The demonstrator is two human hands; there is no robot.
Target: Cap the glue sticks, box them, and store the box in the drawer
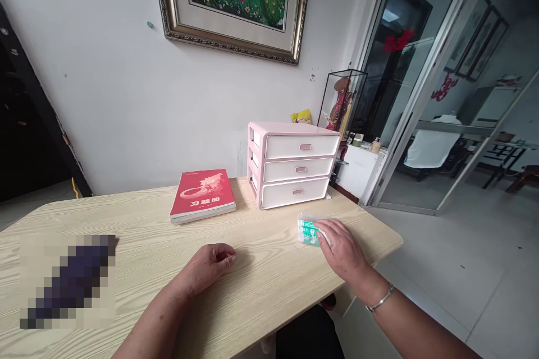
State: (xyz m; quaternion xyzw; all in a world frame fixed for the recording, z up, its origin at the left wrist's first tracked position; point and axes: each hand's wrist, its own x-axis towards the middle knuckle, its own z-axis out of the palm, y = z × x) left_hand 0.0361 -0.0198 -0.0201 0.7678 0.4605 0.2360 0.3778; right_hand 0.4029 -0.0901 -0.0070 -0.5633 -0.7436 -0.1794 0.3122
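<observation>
Head view. Left hand [211, 263] lies on the counter [256, 297], loosely curled, a gap between thumb and fingers, nothing seen in it. Right hand [344, 249], bracelet [381, 298] at the wrist, is partly closed about the right end of a clear packet [309, 232] with a green-and-white label: fingers over the top, thumb along the near side. Packet sits just left of the right hand, well to the right of the left hand, and appears to rest on the counter (firmness of grip: cannot tell).

Beyond and between the hands: pink-framed drawer unit [278, 170], three white drawers, all shut. Beyond the left hand: a red book [202, 193], closed, apart from the drawer unit. Left of the left hand: dark object [69, 283], pixelated, not identifiable.

Progress, as judged: early in the handling. Done: one-handed hold on the packet. Unshown: any clear lift off the counter, any opening. Wrapping looks whole where uncovered; the end under the fingers is hidden.
</observation>
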